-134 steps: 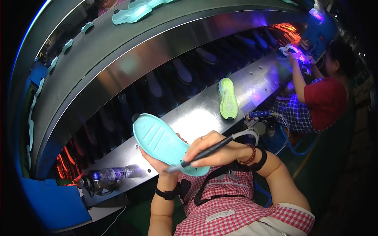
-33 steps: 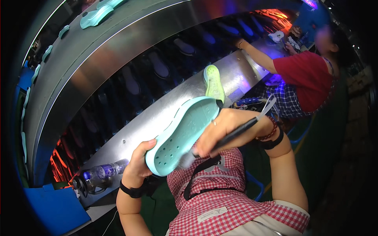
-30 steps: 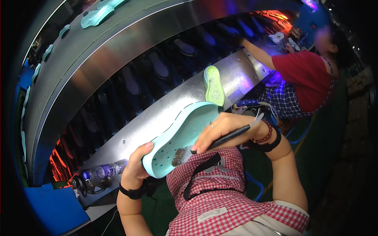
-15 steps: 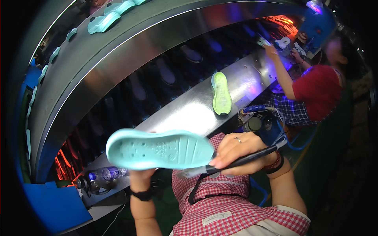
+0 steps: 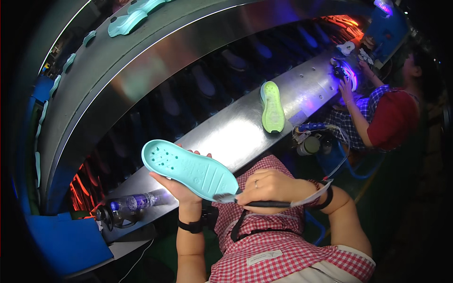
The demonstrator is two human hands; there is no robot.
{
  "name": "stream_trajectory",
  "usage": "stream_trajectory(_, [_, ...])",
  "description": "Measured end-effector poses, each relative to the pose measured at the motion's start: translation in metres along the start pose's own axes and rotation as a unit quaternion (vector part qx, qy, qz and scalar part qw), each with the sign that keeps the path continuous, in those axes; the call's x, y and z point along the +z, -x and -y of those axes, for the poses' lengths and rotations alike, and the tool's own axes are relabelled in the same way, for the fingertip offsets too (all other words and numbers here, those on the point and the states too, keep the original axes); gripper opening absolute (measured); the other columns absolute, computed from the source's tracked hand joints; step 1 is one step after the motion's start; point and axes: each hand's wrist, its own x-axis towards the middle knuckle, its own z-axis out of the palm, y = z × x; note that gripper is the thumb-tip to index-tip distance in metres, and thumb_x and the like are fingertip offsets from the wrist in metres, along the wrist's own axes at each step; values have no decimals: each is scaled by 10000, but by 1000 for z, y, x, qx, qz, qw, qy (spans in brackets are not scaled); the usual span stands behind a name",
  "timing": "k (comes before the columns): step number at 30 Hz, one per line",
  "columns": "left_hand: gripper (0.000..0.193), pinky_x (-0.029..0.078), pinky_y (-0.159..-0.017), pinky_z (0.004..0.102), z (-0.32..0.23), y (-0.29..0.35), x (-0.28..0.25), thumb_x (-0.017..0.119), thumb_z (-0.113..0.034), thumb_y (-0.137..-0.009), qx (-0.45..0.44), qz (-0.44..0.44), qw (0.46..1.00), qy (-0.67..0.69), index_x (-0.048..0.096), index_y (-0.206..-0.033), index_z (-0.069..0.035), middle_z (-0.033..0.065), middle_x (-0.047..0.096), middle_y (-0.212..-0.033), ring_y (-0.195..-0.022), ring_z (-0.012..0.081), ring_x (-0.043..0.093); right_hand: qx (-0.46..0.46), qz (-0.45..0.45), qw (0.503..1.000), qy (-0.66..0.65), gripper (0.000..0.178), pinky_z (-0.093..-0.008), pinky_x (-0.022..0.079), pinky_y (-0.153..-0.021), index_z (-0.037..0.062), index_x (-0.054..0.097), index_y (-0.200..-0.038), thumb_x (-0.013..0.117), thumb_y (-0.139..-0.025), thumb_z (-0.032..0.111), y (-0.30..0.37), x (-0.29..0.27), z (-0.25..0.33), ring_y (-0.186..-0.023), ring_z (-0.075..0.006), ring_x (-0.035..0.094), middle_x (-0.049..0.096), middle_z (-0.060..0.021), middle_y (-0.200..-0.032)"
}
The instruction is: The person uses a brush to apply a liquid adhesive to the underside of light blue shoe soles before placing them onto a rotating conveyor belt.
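Head view: turquoise shoe sole (image 5: 193,170) is cradled in the left hand (image 5: 183,189) near the metal ledge (image 5: 226,137), black-handled brush (image 5: 270,204) is gripped by the right hand (image 5: 271,187), bristles (image 5: 224,197) right by the sole's black-tipped end, and a yellow-green sole (image 5: 273,109) is parked on the ledge.

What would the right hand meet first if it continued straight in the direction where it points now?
Most likely the turquoise sole in the left hand: the right hand, with its brush, points toward the sole's nearer end, though depth is unclear.
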Motion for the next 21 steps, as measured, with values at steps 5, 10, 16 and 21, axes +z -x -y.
stream_trajectory(5, [900,389,-878,558,8,8,20,223,-784,-743,-10,32,999,28,401,-1243,-57,129,574,-952,-906,284,560,81,-111,982,-127,212,-299,493,-657,9,666,-865,716,-661,31,-30,-16,-7,-719,-209,627,663,-106,-811])
stream_trajectory(10, [914,387,-883,563,4,0,20,209,-798,-731,46,37,997,43,389,-1256,-71,135,572,-947,-902,284,561,0,-59,985,-160,182,-309,492,-684,20,669,-847,708,-670,31,-25,-3,4,-750,-215,631,665,-106,-812])
stream_trajectory(16, [899,363,-915,570,-10,-2,32,207,-784,-745,99,15,995,-26,381,-1270,-75,121,584,-948,-890,273,578,103,-45,976,-188,172,-317,499,-704,10,657,-870,692,-701,4,-22,-16,-6,-799,-231,630,662,-125,-895])
stream_trajectory(21, [914,367,-908,565,-12,-3,29,230,-802,-723,99,32,995,-4,372,-1293,-103,79,586,-974,-893,258,586,114,-32,955,-272,216,-283,489,-728,0,652,-932,686,-719,15,-9,-35,1,-822,-194,624,658,-118,-892])
